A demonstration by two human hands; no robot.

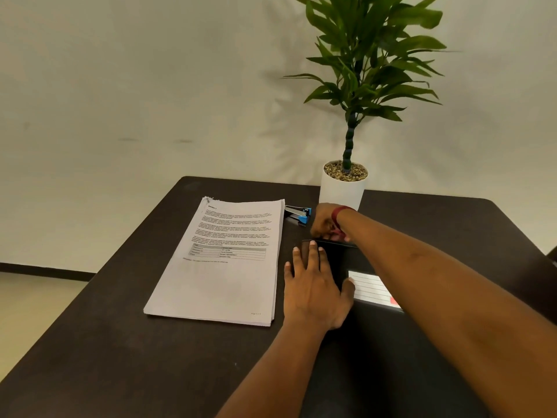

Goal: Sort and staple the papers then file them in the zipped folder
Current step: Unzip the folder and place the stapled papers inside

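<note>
**Zipped folder** [340, 257]: black and flat on the desk [120, 342], right of centre of the frame. A white lined label [370, 286] is on its cover. No zip teeth or pull can be made out.

**Left hand** [316, 288]: open, palm down, fingers straight. It presses on the folder's left part, beside the label.

**Right hand** [327, 224]: reaches across to the folder's far edge with fingers curled downward. Whether they pinch a zip pull cannot be told. A red band [337, 215] is on the wrist.

**Papers** [223, 260]: one printed stack, left of the folder and just apart from it. Its top-left corner is ruffled.

**Stapler** [298, 215]: blue and black, just beyond the stack's upper right corner.

**Potted plant** [342, 188]: in a white pot at the desk's far edge, behind the right hand.

**Step in hand (judged):** opening the folder's zip.

**Handling advice:**
- Keep the left palm flat and firm so the cover does not slide or buckle.
- Draw the pull parallel to the edge, not upward.
- Slow down at the corners, where zips tend to snag.
- Shift the pressing hand along as the pull travels.
- Keep the forearm clear of the pot.
</note>
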